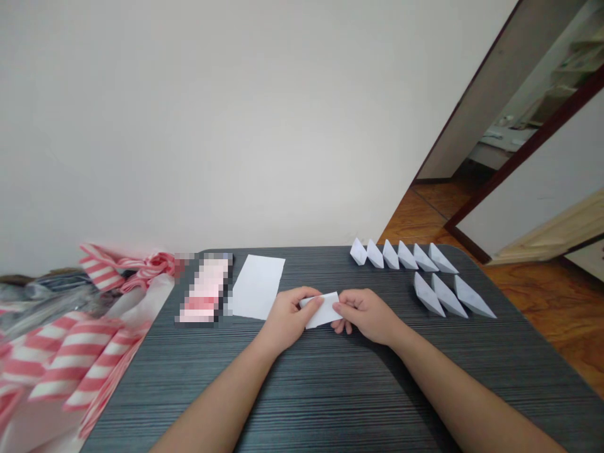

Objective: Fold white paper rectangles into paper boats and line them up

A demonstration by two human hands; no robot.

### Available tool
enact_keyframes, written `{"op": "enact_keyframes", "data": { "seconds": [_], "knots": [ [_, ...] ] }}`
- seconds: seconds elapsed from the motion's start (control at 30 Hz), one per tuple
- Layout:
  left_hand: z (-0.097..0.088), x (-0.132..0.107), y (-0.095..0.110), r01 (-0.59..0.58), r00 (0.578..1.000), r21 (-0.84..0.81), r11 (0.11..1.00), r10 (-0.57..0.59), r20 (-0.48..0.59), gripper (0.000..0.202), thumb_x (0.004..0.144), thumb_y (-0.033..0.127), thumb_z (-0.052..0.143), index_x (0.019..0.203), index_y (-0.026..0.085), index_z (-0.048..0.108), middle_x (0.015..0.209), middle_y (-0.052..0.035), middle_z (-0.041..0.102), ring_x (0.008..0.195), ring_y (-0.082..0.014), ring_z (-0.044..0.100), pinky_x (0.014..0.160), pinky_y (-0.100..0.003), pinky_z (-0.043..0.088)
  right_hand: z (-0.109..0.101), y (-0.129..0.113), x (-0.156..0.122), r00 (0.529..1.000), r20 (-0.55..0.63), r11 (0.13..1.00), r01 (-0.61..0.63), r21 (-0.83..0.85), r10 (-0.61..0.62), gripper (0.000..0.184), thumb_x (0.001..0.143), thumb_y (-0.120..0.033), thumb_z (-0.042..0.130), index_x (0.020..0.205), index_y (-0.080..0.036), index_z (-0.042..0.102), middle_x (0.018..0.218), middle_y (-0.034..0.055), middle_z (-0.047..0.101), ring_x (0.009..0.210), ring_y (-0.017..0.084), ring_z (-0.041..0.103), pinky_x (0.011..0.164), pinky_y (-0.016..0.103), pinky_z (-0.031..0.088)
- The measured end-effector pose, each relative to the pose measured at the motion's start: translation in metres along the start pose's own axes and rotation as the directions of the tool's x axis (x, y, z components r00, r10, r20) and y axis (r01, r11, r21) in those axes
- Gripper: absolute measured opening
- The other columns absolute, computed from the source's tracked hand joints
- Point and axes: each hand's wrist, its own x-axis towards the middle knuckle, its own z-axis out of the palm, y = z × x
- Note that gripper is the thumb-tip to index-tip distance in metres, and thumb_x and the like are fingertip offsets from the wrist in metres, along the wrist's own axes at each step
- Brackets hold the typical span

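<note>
Holding a folded white paper rectangle (323, 310) between both hands, over the dark grey striped table (330, 402).
The left hand's fingers (312, 303) and right hand's fingers (340, 309) are pinching its ends, with the left forearm (221, 396) and right forearm (467, 396) angling inward; a flat white paper sheet (257, 287) is lying to the left, and folded white paper boats (401, 257) are standing in rows to the right.
</note>
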Motion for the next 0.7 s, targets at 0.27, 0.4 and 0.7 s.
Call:
{"op": "enact_keyframes", "data": {
  "seconds": [0.27,0.4,0.7],
  "knots": [
    [-0.0016,-0.0015,0.0062,-0.005,0.999,0.084,0.996,0.0,0.05,0.028,0.082,0.034,0.049,0.074,0.017,0.069,0.068,-0.0016,0.065,0.063,-0.0141,0.054,0.056,-0.022,0.038,0.0005,0.0007,0.0017,0.999,-0.019,0.996,0.037,-0.078,-0.038,0.026,0.086,-0.036,0.049,0.072,-0.016,0.058,0.06,0.0014,0.065,0.047,0.011,0.056,0.048,0.022,0.043],
    [-0.0003,-0.0031,0.0051,-0.014,0.996,0.109,0.994,0.004,0.088,0.029,0.083,0.035,0.048,0.074,0.017,0.069,0.068,-0.0016,0.065,0.063,-0.014,0.054,0.057,-0.022,0.038,-0.0012,-0.0021,0.0004,0.992,-0.088,0.983,0.073,-0.17,-0.088,0.022,0.086,-0.032,0.049,0.074,-0.017,0.06,0.054,-0.0016,0.059,0.05,0.012,0.055,0.052,0.022,0.041],
    [-0.0004,-0.0035,0.0045,-0.018,0.993,0.134,0.991,0.002,0.122,0.03,0.084,0.036,0.047,0.074,0.017,0.067,0.07,-0.0018,0.064,0.065,-0.0141,0.055,0.058,-0.022,0.039,-0.0003,-0.0059,-0.0002,0.988,-0.081,0.966,0.11,-0.232,-0.132,0.024,0.088,-0.027,0.047,0.07,-0.017,0.059,0.055,-0.001,0.057,0.054,0.013,0.055,0.055,0.023,0.04]
  ]
}}
